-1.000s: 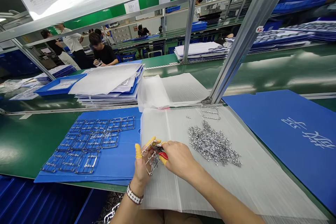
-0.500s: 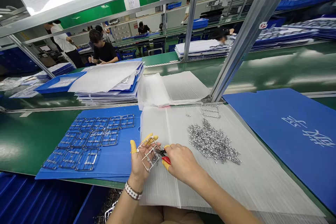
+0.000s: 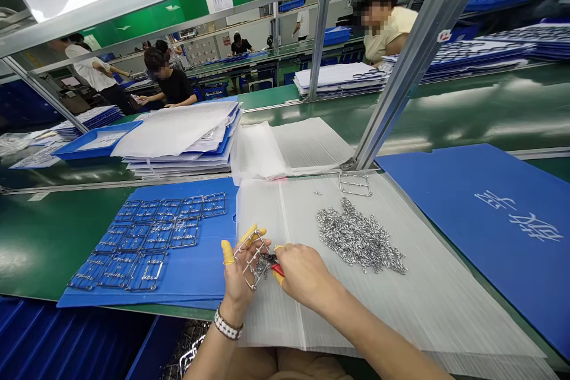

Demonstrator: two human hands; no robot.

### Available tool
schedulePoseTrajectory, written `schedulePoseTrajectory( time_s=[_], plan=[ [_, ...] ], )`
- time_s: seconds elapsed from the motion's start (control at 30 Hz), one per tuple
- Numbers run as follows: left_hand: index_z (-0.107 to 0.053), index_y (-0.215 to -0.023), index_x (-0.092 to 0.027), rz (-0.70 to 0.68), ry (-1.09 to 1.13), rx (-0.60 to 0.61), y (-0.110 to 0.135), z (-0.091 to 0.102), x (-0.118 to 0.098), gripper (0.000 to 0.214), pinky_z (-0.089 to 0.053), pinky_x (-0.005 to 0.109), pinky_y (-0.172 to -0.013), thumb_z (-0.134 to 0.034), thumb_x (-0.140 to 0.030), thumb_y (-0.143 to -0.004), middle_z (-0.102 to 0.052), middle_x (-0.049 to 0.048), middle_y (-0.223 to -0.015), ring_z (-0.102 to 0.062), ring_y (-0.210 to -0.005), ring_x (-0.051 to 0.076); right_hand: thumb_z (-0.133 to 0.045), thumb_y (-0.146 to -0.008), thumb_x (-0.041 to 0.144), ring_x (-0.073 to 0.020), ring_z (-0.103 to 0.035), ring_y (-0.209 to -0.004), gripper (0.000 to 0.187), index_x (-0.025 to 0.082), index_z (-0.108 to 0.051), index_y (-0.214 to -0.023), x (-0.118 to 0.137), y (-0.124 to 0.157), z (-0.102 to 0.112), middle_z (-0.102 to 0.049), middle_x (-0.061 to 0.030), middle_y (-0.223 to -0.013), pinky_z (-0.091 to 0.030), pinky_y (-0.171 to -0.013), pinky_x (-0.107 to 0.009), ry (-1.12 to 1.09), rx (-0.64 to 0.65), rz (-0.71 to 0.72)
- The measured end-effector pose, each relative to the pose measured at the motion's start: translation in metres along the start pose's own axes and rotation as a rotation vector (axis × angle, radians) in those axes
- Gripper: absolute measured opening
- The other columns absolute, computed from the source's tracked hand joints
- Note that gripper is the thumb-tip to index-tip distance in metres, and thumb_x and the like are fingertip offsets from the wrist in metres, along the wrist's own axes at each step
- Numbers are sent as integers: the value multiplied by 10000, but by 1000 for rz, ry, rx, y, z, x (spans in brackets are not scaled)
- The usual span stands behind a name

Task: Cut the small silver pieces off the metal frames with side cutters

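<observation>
My left hand [image 3: 237, 282], with yellow finger cots on some fingers, holds a shiny silver sprue frame [image 3: 244, 271] tilted above the white sheet. Small silver pieces [image 3: 262, 267] show by the palm, behind the frame. In my right hand [image 3: 307, 276] is a pair of red-handled nippers [image 3: 276, 269]; their dark jaws reach the frame's right side. Whether the jaws are closed on a bar is too small to tell. To the right lies a heap of small silver parts [image 3: 363, 237].
Several sprue frames [image 3: 146, 270] lie in rows on a blue board [image 3: 196, 273] at left. Another frame [image 3: 355, 184] sits behind the heap on the white sheet [image 3: 338, 309]. A metal post [image 3: 401, 65] rises beyond. Paper-covered stacks [image 3: 178, 130] and co-workers are farther back.
My hands stay nearly in place, the nippers shifting slightly at the frame. Across the bench at right, a co-worker in a pale top has risen into view. The whole view shifts slightly.
</observation>
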State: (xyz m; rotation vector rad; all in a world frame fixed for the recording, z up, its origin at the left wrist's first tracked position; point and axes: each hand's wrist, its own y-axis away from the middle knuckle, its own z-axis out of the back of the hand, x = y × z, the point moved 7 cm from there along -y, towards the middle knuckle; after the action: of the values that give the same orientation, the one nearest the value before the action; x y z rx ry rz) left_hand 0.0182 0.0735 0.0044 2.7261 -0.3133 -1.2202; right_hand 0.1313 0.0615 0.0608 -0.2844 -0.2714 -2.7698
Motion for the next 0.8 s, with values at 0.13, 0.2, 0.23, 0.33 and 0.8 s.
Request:
schedulePoseTrajectory(
  time_s=[0.13, 0.2, 0.23, 0.33, 0.8],
  plan=[
    [-643, -1121, -167, -27, -6, -29, -1, 0, -6, 688, -427, 389, -919, -267, -667, -836, -652, 137, -1128, -622, -982, 262, -485, -784, 198, -248, -642, -810, 177, 159, -607, -906, -2, 3, 2, -674, -101, -850, -442, -658, -311, 4, -2, -27],
    [-651, -1105, -165, -39, 4, -42, -3, 1, -8, 695, -428, 393, -921, -254, -669, -837, -646, 142, -1137, -626, -976, 262, -491, -778, 206, -260, -633, -834, 176, 160, -603, -906, -1, 7, 2, -669, -109, -864, -444, -673, -323, 1, 0, -34],
    [-653, -1099, -163, -41, 9, -46, -4, 1, -8, 698, -428, 396, -923, -250, -670, -838, -644, 144, -1141, -627, -975, 263, -493, -777, 213, -262, -628, -848, 176, 162, -602, -906, 1, 8, 1, -667, -113, -874, -444, -685, -327, -4, 2, -27],
    [-650, -1103, -156, -43, 10, -52, -6, 1, -7, 705, -424, 402, -930, -249, -671, -837, -639, 147, -1149, -626, -980, 268, -490, -782, 246, -261, -615, -871, 182, 170, -599, -906, 10, 12, 1, -663, -116, -903, -442, -714, -334, -25, 2, 9],
    [-648, -1111, -157, -154, -83, -57, -3, -4, -8, 696, -400, 413, -952, -301, -682, -815, -656, 137, -1112, -612, -993, 277, -481, -780, 213, -239, -633, -844, 183, 170, -607, -905, 21, 9, 1, -677, -105, -886, -443, -686, -300, -42, 28, 29]
  ],
)
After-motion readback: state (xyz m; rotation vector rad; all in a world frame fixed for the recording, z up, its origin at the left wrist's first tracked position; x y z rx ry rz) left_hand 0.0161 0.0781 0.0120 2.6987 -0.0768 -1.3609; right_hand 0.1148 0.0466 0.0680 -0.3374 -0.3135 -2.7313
